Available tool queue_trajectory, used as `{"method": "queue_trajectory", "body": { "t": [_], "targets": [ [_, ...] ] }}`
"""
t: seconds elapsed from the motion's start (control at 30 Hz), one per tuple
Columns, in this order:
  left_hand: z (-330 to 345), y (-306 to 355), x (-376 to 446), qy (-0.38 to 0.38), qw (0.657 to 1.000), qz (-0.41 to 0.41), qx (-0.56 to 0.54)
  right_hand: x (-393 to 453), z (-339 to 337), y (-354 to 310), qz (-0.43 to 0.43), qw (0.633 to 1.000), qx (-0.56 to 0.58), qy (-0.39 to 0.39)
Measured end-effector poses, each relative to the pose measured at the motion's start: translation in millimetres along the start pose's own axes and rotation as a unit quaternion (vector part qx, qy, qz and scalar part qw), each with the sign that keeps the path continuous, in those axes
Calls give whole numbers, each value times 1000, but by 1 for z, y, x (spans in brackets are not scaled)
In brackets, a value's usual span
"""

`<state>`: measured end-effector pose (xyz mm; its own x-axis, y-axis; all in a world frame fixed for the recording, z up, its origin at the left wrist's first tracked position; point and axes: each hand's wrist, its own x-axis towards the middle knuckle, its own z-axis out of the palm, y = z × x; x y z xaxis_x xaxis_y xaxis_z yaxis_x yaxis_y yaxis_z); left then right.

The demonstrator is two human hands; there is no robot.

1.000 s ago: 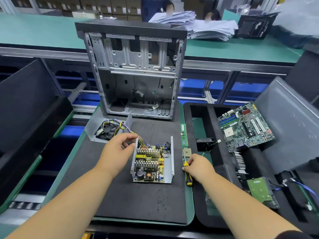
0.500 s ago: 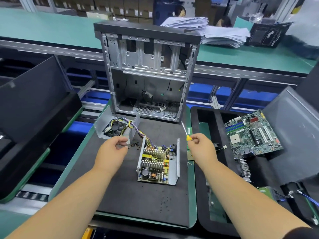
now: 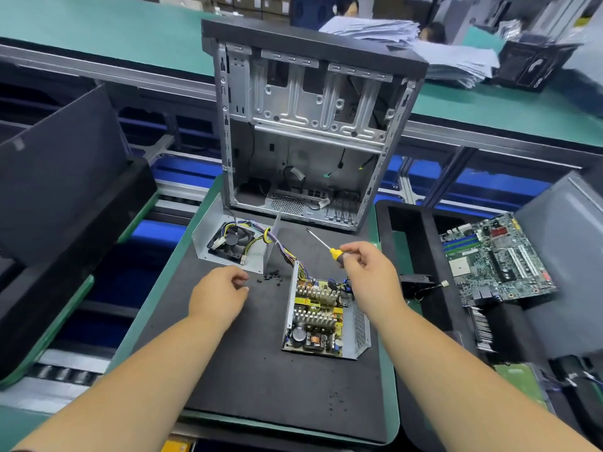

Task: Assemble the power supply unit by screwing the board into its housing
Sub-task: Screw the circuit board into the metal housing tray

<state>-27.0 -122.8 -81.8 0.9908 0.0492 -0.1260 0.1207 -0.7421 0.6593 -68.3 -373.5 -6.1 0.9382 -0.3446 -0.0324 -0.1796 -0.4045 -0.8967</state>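
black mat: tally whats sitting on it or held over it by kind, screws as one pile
Psu board in its tray: 1
Fan housing: 1
Computer case: 1
Screw pile: 1
Screwdriver, held by the right hand: 1
Total: 5
The left hand hovers beside the screws.

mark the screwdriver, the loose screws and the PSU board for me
screwdriver (image 3: 335, 254), head view, on its yellow handle collar.
loose screws (image 3: 273, 276), head view, middle of the black cluster on the mat.
PSU board (image 3: 316, 316), head view, on the heatsink fins.
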Motion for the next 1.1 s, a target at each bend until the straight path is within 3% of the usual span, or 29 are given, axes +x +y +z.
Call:
{"method": "queue_trajectory", "body": {
  "t": [0.23,0.73,0.93,1.1],
  "targets": [
    [26,13,15,-58,986,143,61,-2,5,-1,37,999,13,27],
    [52,26,31,-20,963,180,201,-7,-26,4,39,997,36,57],
    [39,26,11,-32,969,236,66,-5,-37,3,21,998,56,30],
    [9,45,5,21,981,178,-73,-5,-46,-9,-4,996,82,25]
  ]
}}
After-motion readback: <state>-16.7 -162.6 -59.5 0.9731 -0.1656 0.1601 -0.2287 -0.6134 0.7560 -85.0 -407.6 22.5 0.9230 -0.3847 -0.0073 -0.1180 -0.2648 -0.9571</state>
